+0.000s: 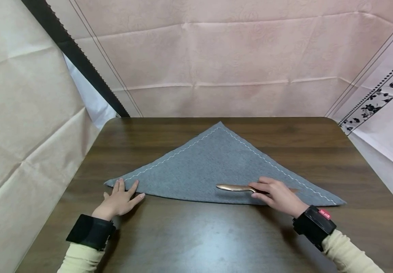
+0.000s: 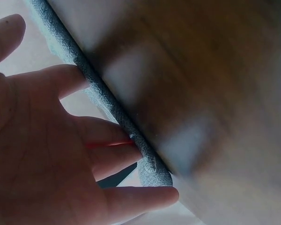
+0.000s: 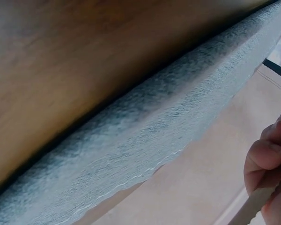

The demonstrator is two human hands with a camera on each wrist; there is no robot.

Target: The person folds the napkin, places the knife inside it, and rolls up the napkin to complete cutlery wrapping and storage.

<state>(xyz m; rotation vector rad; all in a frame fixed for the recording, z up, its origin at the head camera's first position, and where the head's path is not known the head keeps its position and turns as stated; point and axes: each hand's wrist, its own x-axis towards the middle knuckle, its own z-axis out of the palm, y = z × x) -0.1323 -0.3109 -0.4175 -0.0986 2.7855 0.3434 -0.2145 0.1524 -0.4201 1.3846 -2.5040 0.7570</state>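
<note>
Wood table (image 1: 169, 235), folded grey cloth (image 1: 196, 168) laid across. Left hand (image 1: 118, 203) spread at its left corner; knife (image 1: 233, 187) pinched by right hand (image 1: 279, 195) over cloth. Palm could be nicked by blade (image 3: 253, 205) if grip slips.

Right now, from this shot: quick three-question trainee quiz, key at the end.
1. Which hand grips the knife?
2. True or false: the grey cloth lies in a triangular shape on the table.
3. The left hand touches the cloth near its: a) far tip; b) left corner; c) right corner.
Key: 1, the right hand; 2, true; 3, b.
</note>
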